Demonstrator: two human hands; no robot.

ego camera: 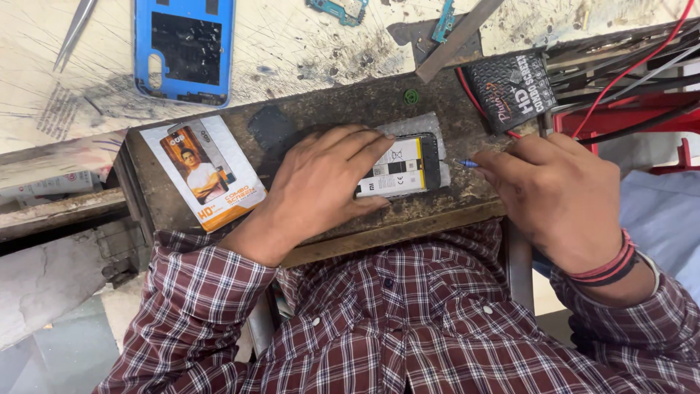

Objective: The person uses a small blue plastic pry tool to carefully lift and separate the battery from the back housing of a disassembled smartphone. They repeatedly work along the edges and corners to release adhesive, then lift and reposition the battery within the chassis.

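Left hand (324, 182): centre frame, flat, fingers spread. Right hand (554, 193): right of centre, fingers curled, apparently pinching.

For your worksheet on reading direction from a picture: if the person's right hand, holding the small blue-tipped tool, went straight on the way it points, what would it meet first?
Probably the opened phone under the left hand: the right hand aims its blue-tipped tool leftward at the phone's near edge, though height above it is unclear.
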